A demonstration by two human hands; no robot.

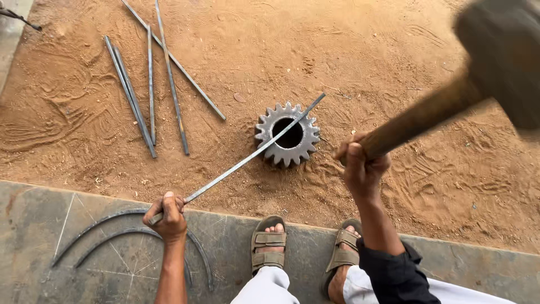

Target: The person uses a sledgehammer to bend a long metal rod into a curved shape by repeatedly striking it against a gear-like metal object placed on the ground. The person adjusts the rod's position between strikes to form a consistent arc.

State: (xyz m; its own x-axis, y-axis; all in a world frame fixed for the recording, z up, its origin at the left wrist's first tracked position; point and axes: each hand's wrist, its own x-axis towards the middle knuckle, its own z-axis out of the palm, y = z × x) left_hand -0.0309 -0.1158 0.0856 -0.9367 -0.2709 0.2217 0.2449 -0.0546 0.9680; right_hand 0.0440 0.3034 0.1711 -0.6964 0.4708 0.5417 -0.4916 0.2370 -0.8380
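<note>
I see bare sand on all sides of the gear (287, 134), so a hand could get close there. The long rod (247, 158) lies right across the gear's hole and blocks it. A bunch of loose rods (151, 84) fills the sand far to the left. The big hammer (495, 62) hangs over the right side.

hammer head (503, 53) was motion-blurred and cut off at the top and right edges. the near end of the flat bar (247, 159) was hidden inside the left hand (167, 217). both legs ran off the bottom edge. curved strips (112, 225) were partly hidden behind the left forearm.
</note>
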